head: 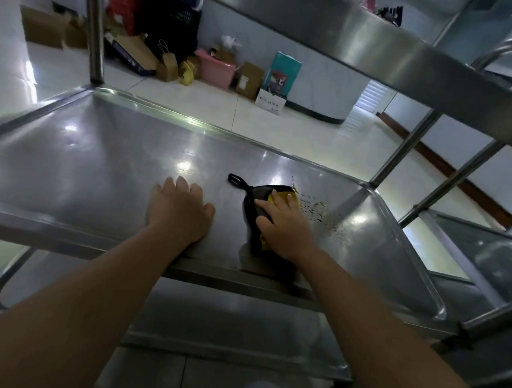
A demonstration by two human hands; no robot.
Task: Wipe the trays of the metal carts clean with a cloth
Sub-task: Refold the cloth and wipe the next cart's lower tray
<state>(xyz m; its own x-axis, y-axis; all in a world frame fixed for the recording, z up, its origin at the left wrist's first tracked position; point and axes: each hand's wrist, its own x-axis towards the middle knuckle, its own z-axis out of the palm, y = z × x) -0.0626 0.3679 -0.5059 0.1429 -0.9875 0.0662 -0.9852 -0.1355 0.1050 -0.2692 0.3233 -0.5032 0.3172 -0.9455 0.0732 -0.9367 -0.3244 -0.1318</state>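
2 hands on steel tray: left hand flat, right hand presses black-yellow cloth w/ straight fingers.

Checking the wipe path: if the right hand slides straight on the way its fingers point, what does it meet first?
Probably the yellowish spill droplets just beyond the right hand and its cloth.
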